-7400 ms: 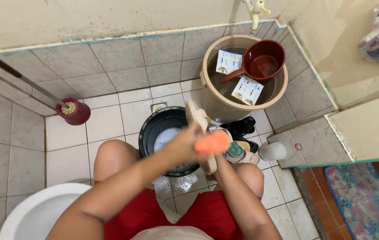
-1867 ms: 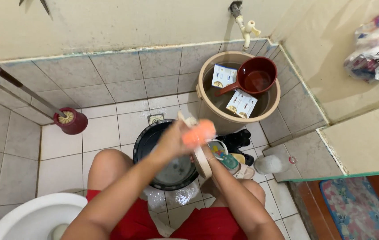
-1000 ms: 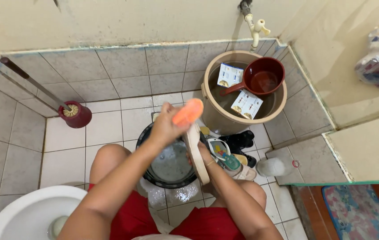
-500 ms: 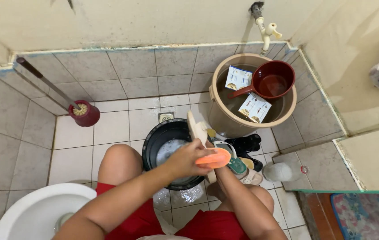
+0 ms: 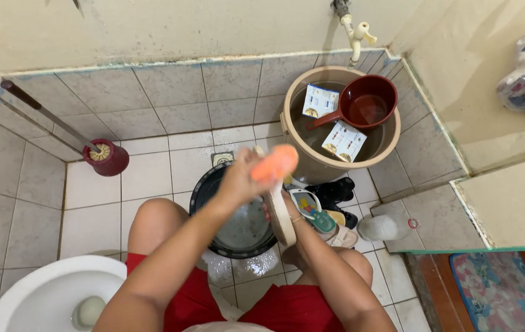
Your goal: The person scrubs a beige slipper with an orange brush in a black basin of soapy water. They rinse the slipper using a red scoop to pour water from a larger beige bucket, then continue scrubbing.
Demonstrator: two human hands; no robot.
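- Half a second on, the left hand point(image 5: 238, 181) and its orange brush point(image 5: 274, 163) sit higher, near the toe end of the beige slipper point(image 5: 279, 212) rather than down by its middle.
- That hand is clamped around the brush, whose bristle side lies against the slipper's upper end.
- Right hand point(image 5: 288, 216) is mostly hidden behind the slipper; it appears to grip the slipper's lower half, holding it on edge with its long axis running from 12 to 6 o'clock.
- Slipper and brush hang over the right rim of the black basin point(image 5: 204, 190), which holds soapy water on the tiled floor point(image 5: 145, 175).
- At 1 o'clock from the basin stands a beige bucket point(image 5: 287, 123) with a maroon dipper point(image 5: 364, 101) floating in it; more footwear point(image 5: 330, 203) lies at 3 o'clock.
- Judged from this, scrubbing is in hand, at the top of a stroke.
- A return stroke toward 6 o'clock would call for firm pressure from the brush and a steady grip below, so the wet slipper does not twist or slip.
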